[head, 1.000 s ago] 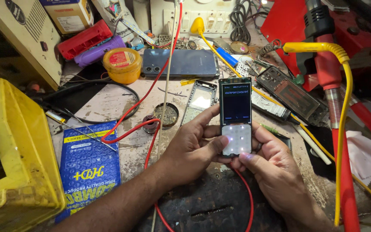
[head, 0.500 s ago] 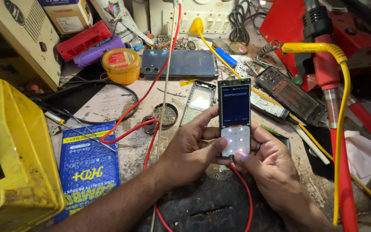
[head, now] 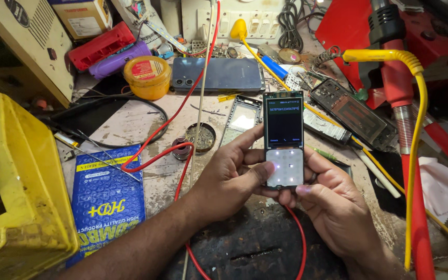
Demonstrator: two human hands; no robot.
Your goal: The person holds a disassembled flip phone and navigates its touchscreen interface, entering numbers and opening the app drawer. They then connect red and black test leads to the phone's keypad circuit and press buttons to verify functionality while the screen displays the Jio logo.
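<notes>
Head view looks down on a cluttered, stained worktop (head: 130,122) where two bare hands hold a small black bar-shaped keypad phone with a lit screen and glowing white key area (head: 283,139). That phone is upright above the middle of the worktop, its lower half cradled between both hands. Left hand (head: 229,179) has its grip closed around the phone's left edge, fingers behind it and the thumb pressed on the left side of the keypad. Right hand (head: 333,202) has its grip closed on the phone from below and the right, a fingertip at the bottom right corner.

A thin red wire (head: 154,155) loops across the worktop under the left wrist and reappears beneath the hands. Just beyond the phone lie an empty grey phone frame (head: 242,116) and a dark blue smartphone lying face down (head: 219,75). A round yellow tub with a red label (head: 147,77) stands left of that smartphone. A blue printed plastic pouch (head: 107,199) lies near the left forearm, beside a yellow plastic bin (head: 16,192). A yellow hose (head: 416,129) arcs down the right side.
</notes>
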